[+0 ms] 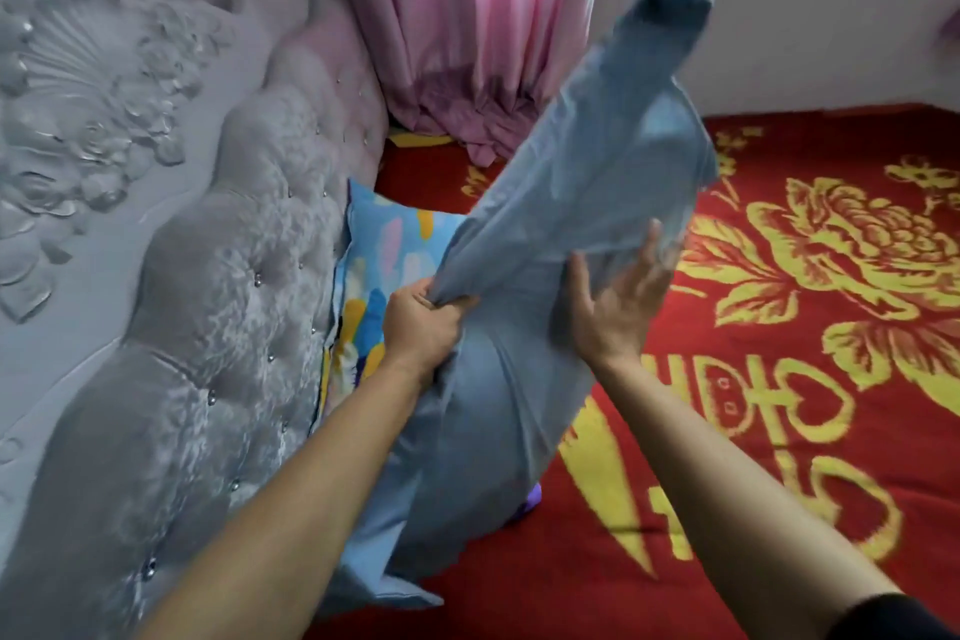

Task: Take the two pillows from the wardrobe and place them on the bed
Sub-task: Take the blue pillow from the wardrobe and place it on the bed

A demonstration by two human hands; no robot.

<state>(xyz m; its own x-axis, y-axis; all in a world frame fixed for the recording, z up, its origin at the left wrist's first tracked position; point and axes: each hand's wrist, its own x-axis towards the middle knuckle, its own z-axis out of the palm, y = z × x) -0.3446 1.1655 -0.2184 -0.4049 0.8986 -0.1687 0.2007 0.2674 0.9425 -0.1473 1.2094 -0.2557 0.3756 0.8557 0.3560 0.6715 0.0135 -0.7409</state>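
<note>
A plain grey-blue pillow [582,182] stands up on the bed [779,431], tilted and blurred by motion. My left hand [421,322] is shut on a bunched fold of its cover at the left edge. Flat against the pillow's right side lies my right hand [613,296], fingers spread. Behind it a second pillow [384,244], light blue with coloured patches, leans against the tufted headboard [223,276], partly hidden by the grey-blue one.
The bed carries a red blanket with large yellow flowers and characters. A pink curtain [483,26] hangs to the mattress at the far corner. A pale wall [810,26] runs along the bed's far side. A small purple item [532,496] peeks from under the pillow.
</note>
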